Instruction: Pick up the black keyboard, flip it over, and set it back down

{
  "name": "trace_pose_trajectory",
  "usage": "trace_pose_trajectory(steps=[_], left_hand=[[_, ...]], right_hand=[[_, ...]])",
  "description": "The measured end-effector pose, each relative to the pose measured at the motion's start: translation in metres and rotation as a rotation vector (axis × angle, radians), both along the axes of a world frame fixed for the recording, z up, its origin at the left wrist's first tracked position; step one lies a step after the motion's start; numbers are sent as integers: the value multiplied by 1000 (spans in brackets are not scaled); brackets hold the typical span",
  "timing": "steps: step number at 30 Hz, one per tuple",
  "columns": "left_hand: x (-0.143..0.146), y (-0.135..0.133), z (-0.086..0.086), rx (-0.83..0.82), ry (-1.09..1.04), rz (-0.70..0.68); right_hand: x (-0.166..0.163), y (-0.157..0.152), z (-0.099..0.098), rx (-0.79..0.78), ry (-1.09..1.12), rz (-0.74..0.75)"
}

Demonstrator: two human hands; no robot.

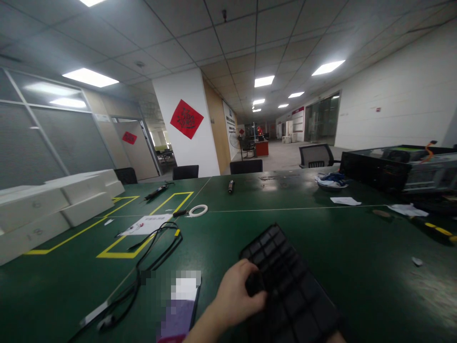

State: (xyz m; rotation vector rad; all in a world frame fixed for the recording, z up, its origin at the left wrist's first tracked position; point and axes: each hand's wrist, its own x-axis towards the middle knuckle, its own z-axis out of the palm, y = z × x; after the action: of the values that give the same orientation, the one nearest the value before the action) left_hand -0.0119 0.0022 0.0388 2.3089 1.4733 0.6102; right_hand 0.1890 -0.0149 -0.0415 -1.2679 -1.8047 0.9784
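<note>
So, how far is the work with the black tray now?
Done: nothing clearly. The black grid tray lies on the green table, and its cells look empty.
In hand: the left hand grips the tray's left edge. The right hand is only a sliver at the bottom edge.
Left: the open computer case and the black cables lie untouched.

Shining down from ceiling lights (90, 77) onto a big green worktop (357, 247); hanging red on a white pillar (193, 152); standing behind, black chairs (246, 166).
</note>
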Motion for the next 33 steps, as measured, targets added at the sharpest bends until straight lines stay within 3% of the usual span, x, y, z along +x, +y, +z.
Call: trace_pose_trajectory(steps=[3,6,10,15,20,24,28,31,33], left_hand=[[-24,35,16,63,199,329],[-54,77,25,54,300,527],[-78,111,14,25,368,657],[-85,126,-3,-6,367,706],[-117,113,0,39,283,665],[-164,70,-4,58,195,576],[-200,32,-22,66,150,490],[-215,25,-38,85,111,402],[-221,27,-45,103,90,371]], right_hand=[[2,-6,9,-86,-88,53],[2,-9,18,-211,-165,96],[1,-9,24,-202,-181,129],[3,-6,19,-163,-150,178],[3,-7,24,-168,-172,167],[0,-12,30,-207,-200,149],[3,-14,31,-223,-87,50],[23,-12,47,-108,-54,-47],[52,-10,62,19,-78,-181]])
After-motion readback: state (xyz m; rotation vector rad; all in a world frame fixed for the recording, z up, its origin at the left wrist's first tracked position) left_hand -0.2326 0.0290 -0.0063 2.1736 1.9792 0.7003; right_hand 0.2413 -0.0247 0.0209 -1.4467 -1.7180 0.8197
